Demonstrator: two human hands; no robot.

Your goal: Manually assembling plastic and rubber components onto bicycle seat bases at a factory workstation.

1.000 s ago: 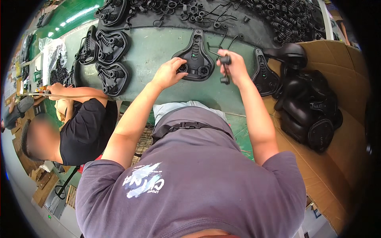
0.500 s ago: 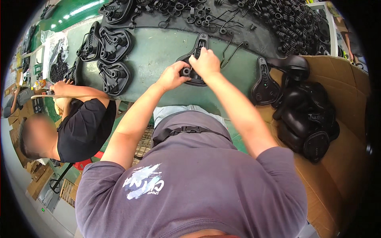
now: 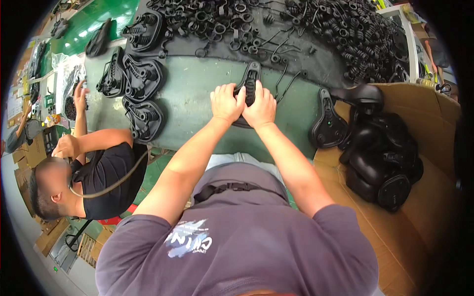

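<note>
A black bicycle saddle [image 3: 253,69] lies underside up on the green tabletop, its narrow nose pointing away from me. My left hand [image 3: 227,102] grips it from the left, and my right hand [image 3: 260,106] grips from the right. Both thumbs press close together beside a dark ribbed part [image 3: 250,91] along the saddle's middle. My palms and fingers cover most of the wide rear end. Just right of the saddle lie thin bent metal rods [image 3: 286,85].
Loose black rings [image 3: 217,32] and a heap of springs [image 3: 358,54] cover the far mat. Several saddles [image 3: 143,118] lie on the left; another saddle [image 3: 327,121] lies right, beside a cardboard box [image 3: 424,108] holding more. A co-worker [image 3: 106,170] sits at left.
My left hand has left the small round part it pinched, and both hands now press side by side on the saddle. The view has tilted; the co-worker has raised a hand.
</note>
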